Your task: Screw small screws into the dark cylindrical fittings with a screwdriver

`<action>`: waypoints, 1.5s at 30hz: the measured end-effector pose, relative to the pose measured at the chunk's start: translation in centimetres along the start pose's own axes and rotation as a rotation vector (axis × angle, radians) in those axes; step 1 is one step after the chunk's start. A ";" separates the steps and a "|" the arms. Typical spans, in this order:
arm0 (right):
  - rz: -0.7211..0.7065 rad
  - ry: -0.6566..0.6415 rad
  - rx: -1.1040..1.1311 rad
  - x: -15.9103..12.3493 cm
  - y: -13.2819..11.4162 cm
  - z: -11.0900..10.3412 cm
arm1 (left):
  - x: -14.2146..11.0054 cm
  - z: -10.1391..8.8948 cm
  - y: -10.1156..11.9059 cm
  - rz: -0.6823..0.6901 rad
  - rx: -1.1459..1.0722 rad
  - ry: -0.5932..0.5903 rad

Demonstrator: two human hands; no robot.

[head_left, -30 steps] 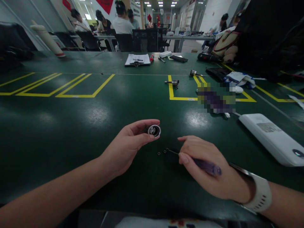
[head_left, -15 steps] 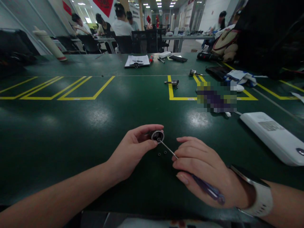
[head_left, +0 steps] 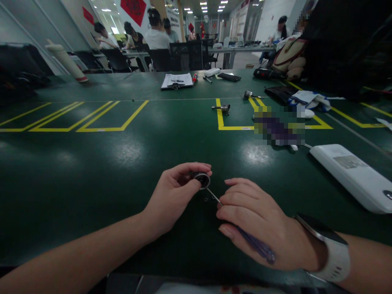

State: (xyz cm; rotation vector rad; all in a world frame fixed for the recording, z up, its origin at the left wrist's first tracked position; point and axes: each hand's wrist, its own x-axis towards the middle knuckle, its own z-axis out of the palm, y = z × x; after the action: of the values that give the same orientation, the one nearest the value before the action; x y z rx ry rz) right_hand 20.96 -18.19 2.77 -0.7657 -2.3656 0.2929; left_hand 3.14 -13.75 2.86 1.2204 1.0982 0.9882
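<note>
My left hand (head_left: pixel 171 195) grips a small cup-shaped metal part (head_left: pixel 207 175) between thumb and fingers, its round open end turned towards me and to the right. My right hand (head_left: pixel 254 220) is closed round a screwdriver (head_left: pixel 259 247) with a clear purple handle and a thin steel shaft. The shaft reaches up-left to the lower rim of the metal part; its tip is hidden there. Just below, a tiny ring-like nut (head_left: pixel 206 199) lies on the green table (head_left: pixel 107 212). A second small piece (head_left: pixel 213 198) beside it is partly covered by the shaft.
Two similar metal cups with shanks, one nearer (head_left: pixel 225 108) and one farther (head_left: pixel 248 94), lie by the yellow tape. A white power bank (head_left: pixel 352 175) is at right, near a pixelated purple object (head_left: pixel 280 128). Farther back are a notepad (head_left: pixel 168 80) and cloth (head_left: pixel 310 100).
The metal part has tilted in my left hand. My right hand and the screwdriver have shifted slightly left; the shaft now meets the lower rim rather than showing inside the opening.
</note>
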 end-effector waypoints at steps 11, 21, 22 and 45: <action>0.001 0.053 -0.029 0.0 -0.4 0.2 | 0.0 0.2 0.2 -0.037 0.020 0.011; -0.002 0.070 -0.060 0.2 -0.6 0.4 | 0.1 0.2 0.3 -0.018 0.032 -0.022; 0.002 0.074 -0.059 0.2 -0.6 0.4 | 0.1 0.2 0.3 -0.018 0.031 -0.024; 0.731 0.302 1.001 -0.5 2.7 0.7 | 1.0 -1.3 0.1 -0.037 -0.118 -0.074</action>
State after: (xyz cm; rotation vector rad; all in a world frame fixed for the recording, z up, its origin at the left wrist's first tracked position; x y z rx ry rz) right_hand 22.11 -16.32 0.95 -0.9992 -1.2847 1.4042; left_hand 2.06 -12.50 2.80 1.1281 0.9878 0.9592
